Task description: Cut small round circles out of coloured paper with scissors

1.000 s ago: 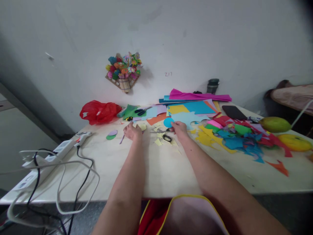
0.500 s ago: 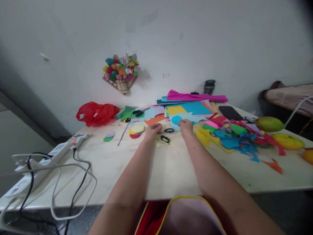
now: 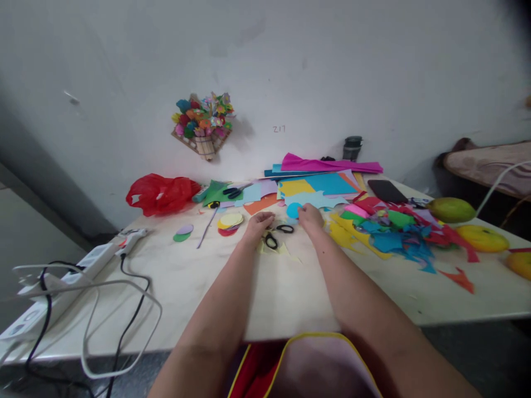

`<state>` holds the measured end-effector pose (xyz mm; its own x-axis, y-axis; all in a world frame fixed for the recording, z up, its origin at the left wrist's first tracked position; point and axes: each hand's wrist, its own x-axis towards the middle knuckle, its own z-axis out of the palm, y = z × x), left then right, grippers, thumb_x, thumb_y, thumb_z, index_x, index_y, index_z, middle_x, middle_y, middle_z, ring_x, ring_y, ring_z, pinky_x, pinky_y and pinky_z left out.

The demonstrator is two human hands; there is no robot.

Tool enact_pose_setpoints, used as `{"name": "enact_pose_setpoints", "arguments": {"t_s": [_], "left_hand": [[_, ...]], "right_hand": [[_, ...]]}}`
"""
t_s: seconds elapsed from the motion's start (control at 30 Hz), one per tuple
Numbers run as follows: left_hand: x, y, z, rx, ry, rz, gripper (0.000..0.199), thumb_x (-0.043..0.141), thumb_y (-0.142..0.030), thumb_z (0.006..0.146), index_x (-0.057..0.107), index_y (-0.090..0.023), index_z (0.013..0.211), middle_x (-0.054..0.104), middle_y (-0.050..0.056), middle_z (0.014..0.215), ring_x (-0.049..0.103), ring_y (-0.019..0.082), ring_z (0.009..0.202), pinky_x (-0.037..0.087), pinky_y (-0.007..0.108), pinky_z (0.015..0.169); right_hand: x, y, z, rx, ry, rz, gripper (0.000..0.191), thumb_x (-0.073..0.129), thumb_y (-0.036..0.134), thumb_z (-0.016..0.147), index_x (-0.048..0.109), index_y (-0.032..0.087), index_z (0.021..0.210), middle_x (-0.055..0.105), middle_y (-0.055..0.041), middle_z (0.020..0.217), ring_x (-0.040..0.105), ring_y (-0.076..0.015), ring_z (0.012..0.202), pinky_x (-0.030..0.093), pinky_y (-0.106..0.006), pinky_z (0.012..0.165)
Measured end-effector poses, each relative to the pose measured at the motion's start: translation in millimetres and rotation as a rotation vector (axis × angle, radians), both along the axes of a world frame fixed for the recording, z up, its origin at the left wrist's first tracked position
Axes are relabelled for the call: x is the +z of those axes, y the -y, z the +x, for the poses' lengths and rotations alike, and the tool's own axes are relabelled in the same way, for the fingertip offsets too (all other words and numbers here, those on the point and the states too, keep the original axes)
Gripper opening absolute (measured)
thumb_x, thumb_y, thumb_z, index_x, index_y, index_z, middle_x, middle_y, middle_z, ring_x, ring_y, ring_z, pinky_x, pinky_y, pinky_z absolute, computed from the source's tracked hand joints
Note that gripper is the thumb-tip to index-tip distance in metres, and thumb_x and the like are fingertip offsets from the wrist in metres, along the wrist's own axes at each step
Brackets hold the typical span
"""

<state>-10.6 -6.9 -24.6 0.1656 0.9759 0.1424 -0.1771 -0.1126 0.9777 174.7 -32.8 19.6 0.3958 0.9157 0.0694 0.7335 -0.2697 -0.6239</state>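
My right hand is closed, pinching the edge of a blue paper circle between thumb and fingertips. To its left, my left hand has its fingers drawn together; whether anything is in them is hidden. Beside those fingers lies a pair of scissors with black handles, its blades partly covered. Pale yellow paper scraps are under and around the scissors. A stack of cut paper circles, yellow on top and red below, sits left of my left hand.
Green and lilac circles lie further left, near a power strip with loose cables. Coloured sheets and a second pair of scissors are behind. Scraps, a phone and mangoes are on the right.
My right hand has drawn the blue circle slightly towards me, off the pale blue sheet behind. The scissors beside my left hand have turned a little and lie lower. The view has shifted slightly.
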Motion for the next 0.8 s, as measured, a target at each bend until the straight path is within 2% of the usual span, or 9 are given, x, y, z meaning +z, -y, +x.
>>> {"name": "enact_pose_setpoints", "arguments": {"t_s": [0.1,0.2,0.37,0.5,0.57,0.67,0.73,0.8], "left_hand": [[1.9,0.1,3.4,-0.022,0.044,-0.013,0.05,0.096,-0.038,0.052,0.075,-0.014,0.09,0.077,0.008,0.09,0.07,0.02,0.084,0.051,0.037,0.091],[5.5,0.0,8.6,-0.066,0.165,-0.038,0.046,0.096,-0.032,0.055,0.074,-0.015,0.092,0.077,0.009,0.095,0.071,0.022,0.095,0.048,0.04,0.101],[9.7,0.9,12.6,-0.122,0.261,-0.138,0.04,0.088,-0.021,0.065,0.071,-0.016,0.101,0.074,0.012,0.112,0.071,0.022,0.101,0.047,0.042,0.105],[10.8,3.0,12.1,-0.138,0.264,-0.212,0.037,0.085,-0.015,0.067,0.07,-0.015,0.102,0.073,0.01,0.105,0.071,0.021,0.092,0.049,0.043,0.104],[11.4,4.3,12.5,-0.139,0.271,-0.233,0.036,0.084,-0.012,0.068,0.07,-0.014,0.101,0.073,0.009,0.098,0.071,0.021,0.09,0.049,0.043,0.105],[12.0,6.1,13.6,-0.129,0.276,-0.235,0.033,0.082,-0.008,0.07,0.07,-0.013,0.099,0.073,0.009,0.095,0.071,0.019,0.089,0.048,0.042,0.107],[12.1,6.9,14.3,-0.125,0.277,-0.231,0.031,0.082,-0.007,0.071,0.069,-0.013,0.099,0.073,0.009,0.095,0.072,0.019,0.088,0.047,0.042,0.108],[11.9,7.0,14.6,-0.125,0.271,-0.239,0.031,0.081,-0.008,0.072,0.069,-0.013,0.1,0.074,0.009,0.094,0.072,0.019,0.087,0.047,0.042,0.109]], "right_hand": [[2.3,2.3,4.2,-0.089,-0.014,-0.037,0.039,0.039,0.03,0.103,0.071,0.016,0.122,0.073,-0.017,0.121,0.069,-0.0293,0.107,0.047,-0.033,0.074],[2.2,1.8,6.4,-0.075,-0.028,-0.047,0.039,0.041,0.027,0.101,0.072,0.014,0.122,0.072,-0.0188,0.122,0.068,-0.031,0.109,0.048,-0.034,0.076],[-5.6,-6.6,8.6,-0.018,-0.061,0.003,0.033,0.049,0.027,0.098,0.076,0.014,0.111,0.075,-0.017,0.115,0.07,-0.029,0.103,0.048,-0.032,0.075],[-11.4,-11.0,8.2,0.063,-0.102,0.054,0.028,0.053,0.03,0.096,0.078,0.018,0.1,0.078,-0.0118,0.101,0.071,-0.0252,0.092,0.048,-0.029,0.071],[-12.6,-10.9,9.3,0.02,-0.085,0.06,0.03,0.053,0.032,0.096,0.079,0.019,0.102,0.078,-0.013,0.107,0.071,-0.0272,0.098,0.049,-0.031,0.075],[-14.7,-11.0,16.3,-0.156,-0.02,0.062,0.032,0.054,0.033,0.094,0.08,0.019,0.108,0.073,-0.0188,0.123,0.065,-0.0359,0.116,0.05,-0.041,0.087],[-17.8,-13.9,22.9,-0.215,-0.043,0.051,0.031,0.057,0.031,0.091,0.081,0.021,0.107,0.074,-0.0202,0.119,0.064,-0.0387,0.117,0.049,-0.046,0.089],[-23.1,-19.7,28.2,-0.19,-0.105,0.034,0.022,0.063,0.029,0.085,0.081,0.022,0.095,0.076,-0.018,0.109,0.068,-0.0373,0.109,0.05,-0.045,0.085]]}}
